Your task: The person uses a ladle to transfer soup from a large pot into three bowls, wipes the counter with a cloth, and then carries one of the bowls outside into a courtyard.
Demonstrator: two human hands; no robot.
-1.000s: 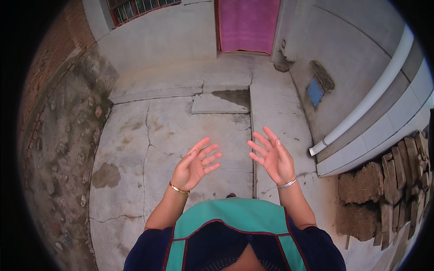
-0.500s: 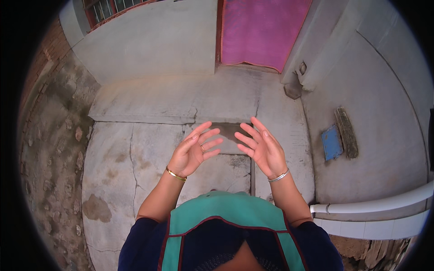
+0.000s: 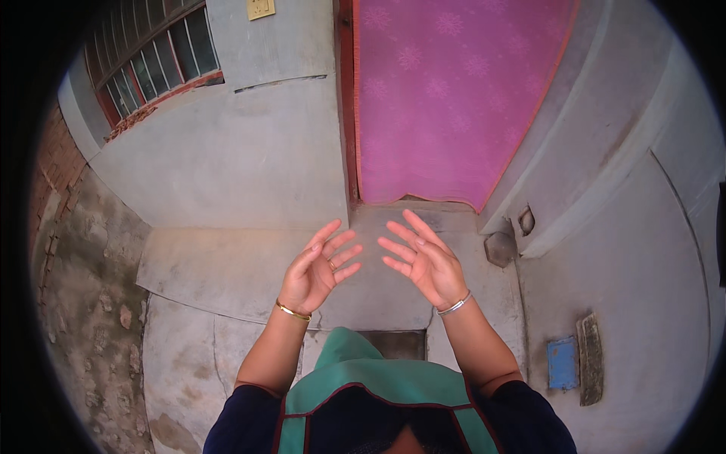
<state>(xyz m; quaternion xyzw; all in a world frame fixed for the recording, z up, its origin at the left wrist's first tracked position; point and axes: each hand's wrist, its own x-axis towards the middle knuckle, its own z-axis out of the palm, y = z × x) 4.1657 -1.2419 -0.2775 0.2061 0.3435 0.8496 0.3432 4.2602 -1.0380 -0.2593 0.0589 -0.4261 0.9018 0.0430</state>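
Observation:
Both of my hands are raised in front of me with nothing in them. My left hand (image 3: 321, 270) has its fingers spread and slightly curved, palm turned inward. A gold bracelet (image 3: 293, 312) circles that wrist, and a ring sits on one finger. Facing it across a small gap, my right hand (image 3: 425, 262) is likewise open, its fingers apart. On the right wrist is a silver bracelet (image 3: 455, 303). Neither hand touches the other or any object. Below them shows the green apron (image 3: 378, 382) with dark red trim that I wear over a dark blue top.
Ahead, a pink curtain (image 3: 446, 106) hangs in a doorway above a raised concrete step (image 3: 227, 265). A barred window (image 3: 155, 64) is at the upper left. On the right, a blue panel (image 3: 562, 363) and a rough block (image 3: 590, 359) adjoin the grey wall (image 3: 620, 280).
My view has tipped up and moved nearer the doorway, so more of the curtain and window shows. Both hands keep nearly the same open pose.

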